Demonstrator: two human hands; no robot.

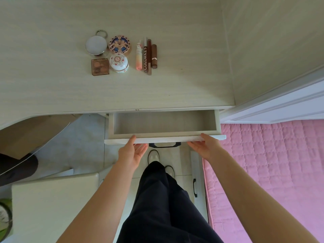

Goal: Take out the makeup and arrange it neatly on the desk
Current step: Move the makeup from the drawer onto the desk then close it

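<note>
Head view: makeup sits grouped on the desk (pixel 175 50), far side from the open drawer (pixel 163 123). Round white compact (pixel 96 44), patterned compact (pixel 119 44), brown eyeshadow palette (pixel 100 66), white domed jar (pixel 119 63), pink tube (pixel 139 57), brown tube (pixel 145 57) reading "COLORKEY", brown lipstick (pixel 154 56). Left hand (pixel 132 151) and right hand (pixel 206 146) loosely spread, thumbs on drawer front's top edge, fingers under it, gripping nothing else.

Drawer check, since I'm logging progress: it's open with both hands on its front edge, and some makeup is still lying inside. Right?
Not quite. The head view shows the drawer open and empty; the makeup is on the desk. The left hand and right hand are on its front edge.
</note>
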